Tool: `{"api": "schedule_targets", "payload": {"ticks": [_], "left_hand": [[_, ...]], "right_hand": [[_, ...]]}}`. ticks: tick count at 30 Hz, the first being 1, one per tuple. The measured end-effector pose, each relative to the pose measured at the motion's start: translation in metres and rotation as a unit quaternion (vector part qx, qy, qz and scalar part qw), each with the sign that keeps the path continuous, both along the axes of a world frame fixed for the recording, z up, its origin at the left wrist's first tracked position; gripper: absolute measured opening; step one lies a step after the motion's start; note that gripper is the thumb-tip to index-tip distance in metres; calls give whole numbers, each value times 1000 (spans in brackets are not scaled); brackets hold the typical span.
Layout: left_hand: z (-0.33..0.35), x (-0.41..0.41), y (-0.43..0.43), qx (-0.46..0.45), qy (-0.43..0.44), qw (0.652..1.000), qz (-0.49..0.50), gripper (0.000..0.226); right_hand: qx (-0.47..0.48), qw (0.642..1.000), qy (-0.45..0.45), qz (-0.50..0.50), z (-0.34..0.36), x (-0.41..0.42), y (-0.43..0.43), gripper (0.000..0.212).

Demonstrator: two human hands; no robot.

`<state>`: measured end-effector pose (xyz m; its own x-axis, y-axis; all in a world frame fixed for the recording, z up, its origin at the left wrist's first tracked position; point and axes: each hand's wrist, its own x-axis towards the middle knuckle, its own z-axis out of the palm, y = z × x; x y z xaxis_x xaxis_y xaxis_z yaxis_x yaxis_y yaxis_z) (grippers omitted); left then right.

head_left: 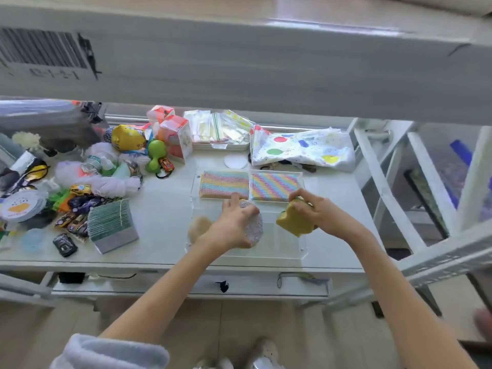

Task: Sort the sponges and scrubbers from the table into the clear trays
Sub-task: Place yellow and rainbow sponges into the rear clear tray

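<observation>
A clear tray [279, 253] with several compartments sits at the middle of the white table. Its two far compartments hold a rainbow-striped sponge [224, 184] on the left and a diagonal rainbow-striped sponge [274, 186] on the right. My left hand [234, 222] grips a silver mesh scrubber [254, 227] over the near compartment. Beside it, at the tray's near left, lies a beige round scrubber [198, 228]. My right hand [318, 211] holds a yellow sponge [294, 222] with a green backing above the tray's right side.
A pile of toy cars, white mesh puffs [106, 179], bottles and a stack of green scouring pads [111, 225] crowds the table's left. Zip bags [221, 130] and a dotted cloth bag [303, 150] lie at the back. A shelf [239, 62] overhangs the table.
</observation>
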<state>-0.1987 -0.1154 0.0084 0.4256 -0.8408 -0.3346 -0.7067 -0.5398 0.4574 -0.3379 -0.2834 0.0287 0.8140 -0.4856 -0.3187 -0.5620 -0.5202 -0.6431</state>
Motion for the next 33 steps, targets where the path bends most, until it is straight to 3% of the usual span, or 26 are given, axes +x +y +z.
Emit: {"api": "schedule_targets", "payload": {"ticks": [7, 11, 14, 17, 20, 23, 29, 33], "left_hand": [[-18, -18, -36, 35, -61, 998, 0, 36], [-31, -29, -44, 18, -98, 993, -61, 29], [-27, -29, -44, 1, -64, 994, -88, 33], [-21, -22, -44, -15, -23, 997, -75, 52], [-29, -19, -47, -29, -23, 998, -49, 50], [-39, -25, -48, -42, -48, 998, 14, 43], [-46, -26, -47, -51, -91, 993, 60, 43], [-46, -26, -43, -47, -163, 985, 41, 41]], "right_hand": [[0, 999, -19, -33, -14, -1, -12, 20], [-25, 1000, 4, -12, -15, -3, -21, 20], [-33, 999, 28, 19, -15, -4, -23, 22], [-68, 995, 54, 50, -16, 1, -21, 25], [-116, 990, 67, 35, -21, 7, -20, 24], [-163, 981, 106, 4, -31, 9, -14, 19], [-98, 991, 86, -8, -50, 9, -1, 27], [-220, 970, 106, -12, -46, 10, -5, 25]]}}
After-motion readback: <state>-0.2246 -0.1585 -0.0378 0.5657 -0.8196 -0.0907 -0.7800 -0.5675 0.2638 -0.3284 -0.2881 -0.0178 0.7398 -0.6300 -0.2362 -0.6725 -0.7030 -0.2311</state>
